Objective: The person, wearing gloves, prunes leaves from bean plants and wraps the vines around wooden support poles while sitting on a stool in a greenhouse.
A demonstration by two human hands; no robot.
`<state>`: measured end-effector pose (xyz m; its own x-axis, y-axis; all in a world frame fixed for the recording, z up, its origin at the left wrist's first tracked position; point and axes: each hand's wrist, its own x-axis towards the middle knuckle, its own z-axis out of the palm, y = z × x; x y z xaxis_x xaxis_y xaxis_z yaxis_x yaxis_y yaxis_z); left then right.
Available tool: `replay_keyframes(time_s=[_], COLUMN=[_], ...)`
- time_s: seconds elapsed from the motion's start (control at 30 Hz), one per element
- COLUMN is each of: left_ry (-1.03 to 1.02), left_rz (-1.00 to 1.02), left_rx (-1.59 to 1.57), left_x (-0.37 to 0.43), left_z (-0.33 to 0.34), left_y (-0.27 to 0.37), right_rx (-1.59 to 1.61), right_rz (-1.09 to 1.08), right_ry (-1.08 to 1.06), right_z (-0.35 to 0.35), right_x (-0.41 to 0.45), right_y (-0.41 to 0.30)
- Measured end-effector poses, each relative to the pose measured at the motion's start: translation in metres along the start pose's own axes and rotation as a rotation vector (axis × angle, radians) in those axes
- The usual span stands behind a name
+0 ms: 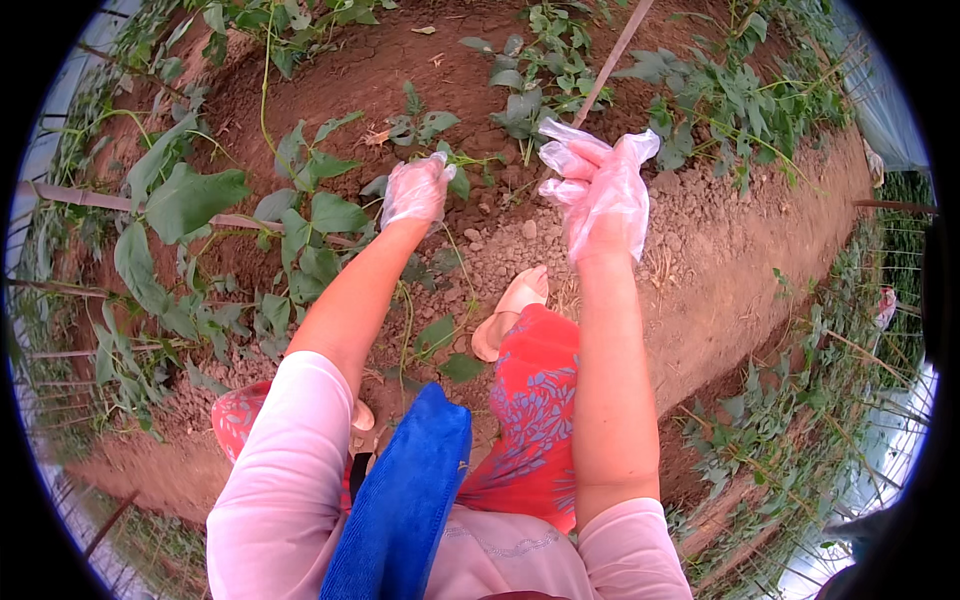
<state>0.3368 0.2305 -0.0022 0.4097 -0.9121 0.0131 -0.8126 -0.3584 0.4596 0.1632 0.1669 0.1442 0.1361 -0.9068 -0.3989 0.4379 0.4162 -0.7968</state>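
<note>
My left hand (417, 192), in a clear plastic glove, is curled low over the soil around a thin green vine stem (459, 259). The stem trails down below the wrist, and small leaves (459, 182) show beside the fingertips; the grip itself is partly hidden by the hand. My right hand (604, 187), in a loose, wrinkled glove of the same kind, is raised over the ground with its fingers partly spread and nothing visible in them. Just beyond it, a slanted wooden stake (611, 64) meets the soil near a leafy plant (521, 101).
Large-leaved vines (191, 202) and a pole (82, 196) lie to my left. More plants (739, 101) grow at the upper right, and a bare earth path (720, 285) runs along the right side. A sandalled foot (517, 307) and a hanging blue towel (409, 495) are below my hands.
</note>
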Motion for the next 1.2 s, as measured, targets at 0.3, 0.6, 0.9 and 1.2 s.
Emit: replay_keyframes(time_s=[0.3, 0.6, 0.9, 1.2], left_ry=[0.252, 0.315, 0.318, 0.268], left_rz=[0.073, 0.099, 0.152, 0.2], left_rx=[-0.043, -0.105, -0.102, -0.065], left_x=[-0.025, -0.082, -0.118, -0.117], left_z=[-0.006, -0.02, -0.002, -0.005], left_y=[-0.019, -0.052, -0.063, -0.058], right_rx=[-0.089, -0.257, -0.485, -0.443], right_rz=[0.05, 0.156, 0.522, 0.648], right_ry=[-0.002, -0.041, 0.009, -0.108], right_z=[0.003, 0.008, -0.028, -0.006], right_x=[0.001, -0.012, 0.006, 0.021], right_y=[0.005, 0.034, 0.147, 0.258])
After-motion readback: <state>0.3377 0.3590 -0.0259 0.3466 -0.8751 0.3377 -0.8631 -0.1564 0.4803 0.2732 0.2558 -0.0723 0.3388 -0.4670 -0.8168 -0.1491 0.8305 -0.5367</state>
